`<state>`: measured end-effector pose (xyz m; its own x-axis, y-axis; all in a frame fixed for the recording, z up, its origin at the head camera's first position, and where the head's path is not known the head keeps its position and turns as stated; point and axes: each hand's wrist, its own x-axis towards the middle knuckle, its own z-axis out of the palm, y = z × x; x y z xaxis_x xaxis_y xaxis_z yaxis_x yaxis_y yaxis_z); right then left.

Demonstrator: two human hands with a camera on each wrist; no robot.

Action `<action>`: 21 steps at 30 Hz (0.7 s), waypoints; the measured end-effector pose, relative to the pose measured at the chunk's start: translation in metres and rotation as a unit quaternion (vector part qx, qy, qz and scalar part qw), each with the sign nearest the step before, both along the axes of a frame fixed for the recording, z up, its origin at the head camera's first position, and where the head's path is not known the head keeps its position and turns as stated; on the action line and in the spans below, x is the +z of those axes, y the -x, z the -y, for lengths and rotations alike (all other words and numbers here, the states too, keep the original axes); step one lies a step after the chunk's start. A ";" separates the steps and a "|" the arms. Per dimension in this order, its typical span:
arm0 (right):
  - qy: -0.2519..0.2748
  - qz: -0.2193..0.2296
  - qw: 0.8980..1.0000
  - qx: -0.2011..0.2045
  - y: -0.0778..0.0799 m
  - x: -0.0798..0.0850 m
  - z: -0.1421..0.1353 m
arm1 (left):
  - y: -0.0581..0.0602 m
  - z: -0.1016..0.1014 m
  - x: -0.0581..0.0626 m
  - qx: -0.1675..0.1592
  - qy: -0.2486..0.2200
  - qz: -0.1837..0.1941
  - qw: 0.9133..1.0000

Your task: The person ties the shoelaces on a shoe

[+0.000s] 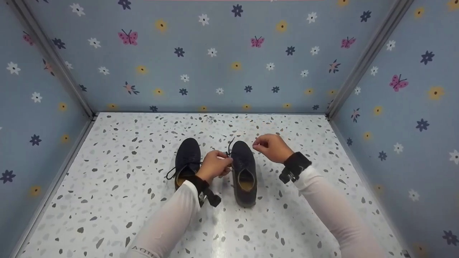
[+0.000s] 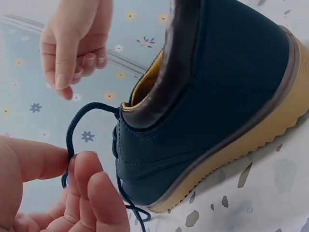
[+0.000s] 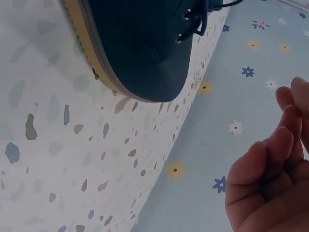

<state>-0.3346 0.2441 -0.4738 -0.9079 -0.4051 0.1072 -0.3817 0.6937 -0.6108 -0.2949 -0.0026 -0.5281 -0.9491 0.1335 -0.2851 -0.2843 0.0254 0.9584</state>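
Observation:
Two dark navy lace-up shoes with tan soles stand side by side, toes toward the back wall. My left hand is at the inner side of the right shoe, pinching its dark shoelace between thumb and fingers. In the left wrist view the lace arches up from the shoe's eyelets into that grip. Off the other side of this shoe, my right hand hovers with loosely curled fingers and holds nothing. The left shoe sits partly behind my left wrist, with a lace loop at its outer side.
The shoes stand on a white speckled surface. Blue flowered panels enclose it at the back, left and right. Dark straps with small cameras are on both wrists.

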 end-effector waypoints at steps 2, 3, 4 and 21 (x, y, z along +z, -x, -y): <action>-0.007 -0.006 1.000 0.019 -0.006 -0.004 0.003 | 0.000 0.000 0.000 0.006 -0.006 0.005 1.000; -0.013 -0.009 0.999 0.028 -0.009 -0.006 0.005 | 0.000 -0.001 0.000 0.007 -0.008 0.005 1.000; -0.016 -0.013 0.999 0.037 -0.012 -0.008 0.007 | 0.000 -0.001 0.000 0.008 -0.008 0.004 1.000; -0.065 -0.083 0.985 0.135 -0.039 -0.028 0.044 | -0.003 0.001 0.006 -0.014 0.033 -0.010 0.999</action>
